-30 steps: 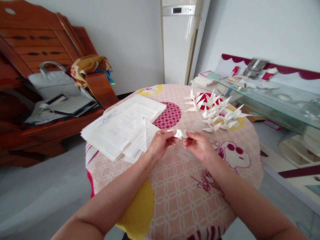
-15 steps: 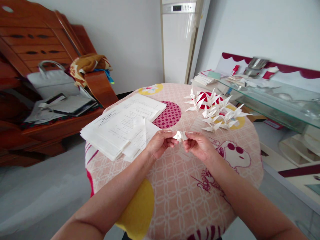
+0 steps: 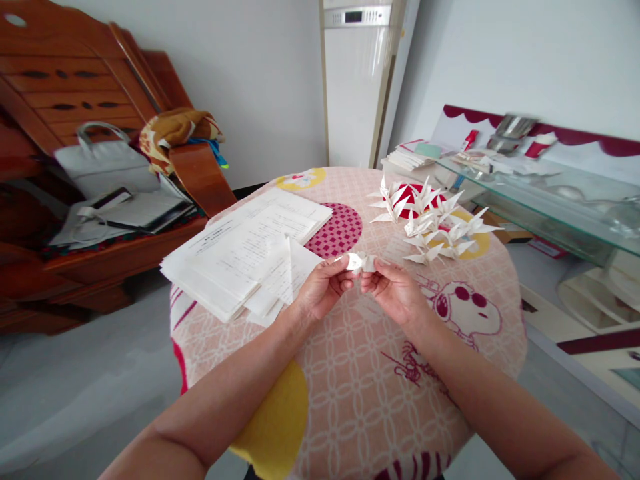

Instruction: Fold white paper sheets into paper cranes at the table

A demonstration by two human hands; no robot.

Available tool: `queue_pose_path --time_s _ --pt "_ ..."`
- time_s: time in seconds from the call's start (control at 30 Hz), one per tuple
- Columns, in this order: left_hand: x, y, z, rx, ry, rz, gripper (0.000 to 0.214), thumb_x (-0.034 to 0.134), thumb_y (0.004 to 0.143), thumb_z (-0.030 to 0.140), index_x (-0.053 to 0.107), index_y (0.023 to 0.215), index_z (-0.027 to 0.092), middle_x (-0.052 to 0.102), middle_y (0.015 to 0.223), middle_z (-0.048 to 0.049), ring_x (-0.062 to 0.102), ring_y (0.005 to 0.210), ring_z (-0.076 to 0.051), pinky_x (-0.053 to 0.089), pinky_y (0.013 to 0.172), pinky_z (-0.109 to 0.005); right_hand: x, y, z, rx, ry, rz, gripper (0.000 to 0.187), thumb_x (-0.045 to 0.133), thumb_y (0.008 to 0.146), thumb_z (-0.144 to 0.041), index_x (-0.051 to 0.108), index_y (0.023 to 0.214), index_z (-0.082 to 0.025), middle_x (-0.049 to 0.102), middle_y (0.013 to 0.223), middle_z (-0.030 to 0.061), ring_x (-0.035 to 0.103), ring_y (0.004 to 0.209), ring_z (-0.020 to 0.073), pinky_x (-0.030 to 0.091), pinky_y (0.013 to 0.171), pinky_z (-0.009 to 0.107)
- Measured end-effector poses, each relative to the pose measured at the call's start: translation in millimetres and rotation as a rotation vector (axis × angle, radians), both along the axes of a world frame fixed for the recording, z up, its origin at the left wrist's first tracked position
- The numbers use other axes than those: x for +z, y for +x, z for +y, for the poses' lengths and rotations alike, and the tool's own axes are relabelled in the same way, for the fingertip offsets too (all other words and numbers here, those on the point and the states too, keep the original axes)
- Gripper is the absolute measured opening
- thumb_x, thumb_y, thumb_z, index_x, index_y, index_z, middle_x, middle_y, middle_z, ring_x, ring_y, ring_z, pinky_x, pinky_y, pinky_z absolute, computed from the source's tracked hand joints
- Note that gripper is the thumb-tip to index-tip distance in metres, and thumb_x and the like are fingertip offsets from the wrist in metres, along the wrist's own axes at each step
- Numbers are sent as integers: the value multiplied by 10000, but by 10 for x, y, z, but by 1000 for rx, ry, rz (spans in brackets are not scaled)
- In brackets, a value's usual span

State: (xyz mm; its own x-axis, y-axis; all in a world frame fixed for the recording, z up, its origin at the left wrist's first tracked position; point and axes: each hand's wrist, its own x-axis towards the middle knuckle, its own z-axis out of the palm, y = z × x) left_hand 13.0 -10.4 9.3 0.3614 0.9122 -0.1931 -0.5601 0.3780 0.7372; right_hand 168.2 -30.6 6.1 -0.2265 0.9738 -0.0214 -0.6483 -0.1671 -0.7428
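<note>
Between my two hands, above the middle of the table, is a small folded white paper (image 3: pixel 359 262). My left hand (image 3: pixel 325 285) pinches its left end between thumb and fingers. The right end is pinched the same way by my right hand (image 3: pixel 396 288). My fingertips cover part of the paper, so its full shape is hidden. Several white paper cranes (image 3: pixel 433 220) stand grouped beyond my right hand. Left of my left hand lies a stack of printed sheets (image 3: pixel 240 247), with a creased white paper square (image 3: pixel 295 263) on its near right edge.
A patterned pink cloth (image 3: pixel 350 387) covers the round table. To the right is a glass shelf (image 3: pixel 550 200) with papers and metal containers. A wooden bench (image 3: pixel 150 250) holding a grey bag (image 3: pixel 107 167) stands at left. A tall white air conditioner (image 3: pixel 355 87) is behind.
Both hands have shifted slightly, and the folded paper sits a little higher, more flared between the fingertips. The cranes and the sheets have not moved.
</note>
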Motion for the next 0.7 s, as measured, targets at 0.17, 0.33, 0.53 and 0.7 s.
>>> queue_pose_path --time_s 0.17,0.33,0.53,0.7 --pt "-35 16 9 -6 29 -22 142 742 807 243 699 785 109 703 655 -35 647 556 -89 501 501 -141 4 -10 1 -6 -11 -19 132 755 801 -293 736 738 -178 747 668 24 702 580 144 600 566 234" --pt "-21 16 -5 -27 99 -39 214 804 747 302 705 746 111 685 622 -22 626 540 -83 490 490 -141 15 -8 -1 21 -1 -11 157 770 782 -307 732 711 -172 743 656 28 692 570 144 589 536 233" --pt "-16 44 -42 -24 142 -25 289 830 719 369 692 717 115 668 618 -12 603 534 -73 480 492 -140 27 -14 -11 25 0 -5 174 759 800 -308 716 700 -172 737 656 26 695 576 142 579 528 229" --pt "-41 44 -19 -38 111 -27 270 830 716 348 701 758 114 690 658 -22 627 563 -83 498 505 -143 -7 7 30 40 -2 -10 189 757 795 -318 711 686 -170 732 638 28 682 548 143 576 518 236"
